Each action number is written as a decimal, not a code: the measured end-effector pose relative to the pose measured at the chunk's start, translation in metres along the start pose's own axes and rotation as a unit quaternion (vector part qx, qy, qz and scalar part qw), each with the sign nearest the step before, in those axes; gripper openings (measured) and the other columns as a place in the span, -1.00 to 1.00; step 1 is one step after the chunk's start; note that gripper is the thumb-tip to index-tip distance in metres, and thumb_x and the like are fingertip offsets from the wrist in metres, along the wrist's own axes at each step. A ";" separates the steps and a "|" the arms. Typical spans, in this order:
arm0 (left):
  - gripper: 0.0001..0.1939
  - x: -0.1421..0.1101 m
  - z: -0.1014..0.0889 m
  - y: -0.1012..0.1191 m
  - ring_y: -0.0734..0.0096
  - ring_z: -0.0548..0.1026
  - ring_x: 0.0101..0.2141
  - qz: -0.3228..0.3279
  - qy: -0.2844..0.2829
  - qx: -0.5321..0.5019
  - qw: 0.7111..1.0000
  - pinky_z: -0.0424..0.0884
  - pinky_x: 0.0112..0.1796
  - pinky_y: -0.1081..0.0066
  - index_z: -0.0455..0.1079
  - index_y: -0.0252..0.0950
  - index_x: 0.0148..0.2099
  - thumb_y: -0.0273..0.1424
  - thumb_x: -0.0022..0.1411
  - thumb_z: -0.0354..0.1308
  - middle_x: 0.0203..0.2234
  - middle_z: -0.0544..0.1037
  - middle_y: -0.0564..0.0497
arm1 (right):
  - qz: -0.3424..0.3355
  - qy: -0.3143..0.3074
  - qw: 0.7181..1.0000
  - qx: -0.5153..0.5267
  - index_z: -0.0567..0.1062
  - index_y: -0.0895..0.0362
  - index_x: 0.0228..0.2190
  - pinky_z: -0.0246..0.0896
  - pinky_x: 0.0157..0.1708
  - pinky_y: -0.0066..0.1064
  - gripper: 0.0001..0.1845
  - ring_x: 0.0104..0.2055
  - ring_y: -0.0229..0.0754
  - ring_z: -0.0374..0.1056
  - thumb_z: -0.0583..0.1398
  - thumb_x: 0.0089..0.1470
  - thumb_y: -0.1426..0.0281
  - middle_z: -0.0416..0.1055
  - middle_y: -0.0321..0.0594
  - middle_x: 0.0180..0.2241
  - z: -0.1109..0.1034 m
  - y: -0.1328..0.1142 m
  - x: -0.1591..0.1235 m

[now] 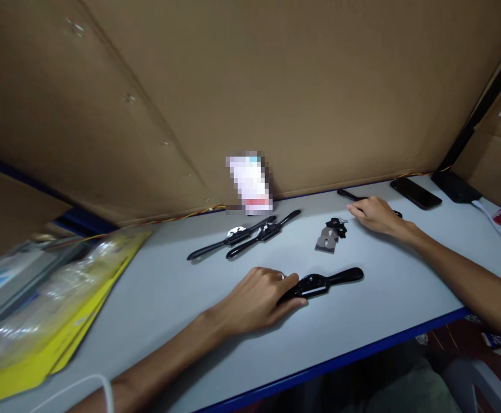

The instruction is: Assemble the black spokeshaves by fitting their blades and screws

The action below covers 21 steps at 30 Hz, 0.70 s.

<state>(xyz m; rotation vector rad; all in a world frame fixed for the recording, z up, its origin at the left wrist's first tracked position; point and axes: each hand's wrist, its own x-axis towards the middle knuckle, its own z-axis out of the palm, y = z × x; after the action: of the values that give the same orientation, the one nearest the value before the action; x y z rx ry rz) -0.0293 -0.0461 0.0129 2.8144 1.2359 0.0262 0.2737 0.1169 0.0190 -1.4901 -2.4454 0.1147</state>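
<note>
nearest, the left hand (267,295) is closed round one handle of the front tool (313,285), a black one, with the other handle pointing right. beyond it two more tools (268,231) lie side by side on the table (164,310). to their right are grey blades (325,243) and small black parts (340,228). farther back, the right hand (375,215) covers the middle of the back tool (348,194); i cannot tell whether it grips. a phone (416,194) lies to its right.
</note>
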 end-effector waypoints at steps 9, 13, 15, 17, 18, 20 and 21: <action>-0.38 0.000 0.000 0.000 0.37 0.35 -0.56 -0.017 -0.018 -0.010 1.000 0.06 -0.47 0.32 0.35 -0.27 -0.28 0.06 0.52 -0.30 -0.57 0.44 0.01 | -0.015 -0.065 0.996 -0.053 0.48 0.10 -0.50 -0.08 -0.41 -0.28 -0.38 -0.41 -0.07 0.31 -0.07 0.37 0.00 0.47 -0.05 -0.44 -0.003 0.003 -0.001; -0.39 0.001 0.002 -0.003 0.31 0.42 -0.53 -0.072 -0.029 0.001 0.997 0.09 -0.45 0.33 0.36 -0.27 -0.26 0.06 0.51 -0.28 -0.54 0.48 -0.02 | 0.008 -0.068 0.997 -0.030 0.46 0.09 -0.52 -0.03 -0.38 -0.26 -0.33 -0.38 -0.05 0.33 -0.13 0.38 -0.02 0.46 -0.04 -0.42 -0.005 0.003 -0.001; -0.43 0.003 0.001 -0.008 0.28 0.45 -0.51 -0.134 -0.026 0.012 0.991 0.10 -0.45 0.34 0.37 -0.27 -0.24 0.02 0.52 -0.26 -0.53 0.50 -0.03 | 0.013 -0.067 0.997 -0.024 0.45 0.09 -0.52 -0.02 -0.36 -0.25 -0.35 -0.37 -0.04 0.33 -0.12 0.37 -0.02 0.46 -0.04 -0.41 -0.005 0.003 -0.001; -0.47 0.005 -0.002 -0.015 0.24 0.49 -0.49 -0.202 -0.023 0.027 0.979 0.09 -0.46 0.34 0.38 -0.27 -0.22 -0.04 0.52 -0.26 -0.54 0.51 -0.04 | 0.017 -0.065 0.997 -0.022 0.44 0.09 -0.52 -0.02 -0.36 -0.25 -0.36 -0.37 -0.04 0.33 -0.11 0.37 -0.01 0.46 -0.04 -0.41 -0.003 0.003 -0.001; -0.49 0.006 -0.004 -0.018 0.20 0.51 -0.47 -0.229 -0.024 0.037 0.972 0.09 -0.45 0.34 0.38 -0.27 -0.20 -0.06 0.53 -0.25 -0.53 0.52 -0.04 | 0.019 -0.065 0.997 -0.022 0.44 0.09 -0.53 -0.02 -0.36 -0.25 -0.36 -0.37 -0.04 0.33 -0.10 0.36 -0.02 0.45 -0.03 -0.41 -0.003 0.003 0.000; -0.51 0.009 -0.007 -0.024 0.13 0.56 -0.43 -0.268 -0.033 0.060 0.961 0.10 -0.45 0.33 0.39 -0.26 -0.19 -0.08 0.52 -0.23 -0.50 0.55 -0.07 | 0.019 -0.064 0.997 -0.024 0.45 0.09 -0.53 -0.03 -0.37 -0.25 -0.36 -0.38 -0.04 0.33 -0.10 0.36 -0.02 0.45 -0.02 -0.42 -0.002 0.004 0.000; -0.52 0.009 -0.007 -0.025 0.10 0.57 -0.41 -0.281 -0.040 0.068 0.957 0.10 -0.45 0.33 0.39 -0.26 -0.18 -0.08 0.52 -0.22 -0.48 0.57 -0.08 | 0.019 -0.063 0.998 -0.025 0.45 0.09 -0.52 -0.03 -0.37 -0.24 -0.36 -0.38 -0.04 0.33 -0.10 0.36 -0.02 0.46 -0.01 -0.41 -0.001 0.004 0.000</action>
<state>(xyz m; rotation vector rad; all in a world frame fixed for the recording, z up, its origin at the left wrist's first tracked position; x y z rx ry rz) -0.0416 -0.0219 0.0183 2.4217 2.0277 -0.2059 0.2772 0.1186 0.0193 -1.5965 -2.5359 0.1599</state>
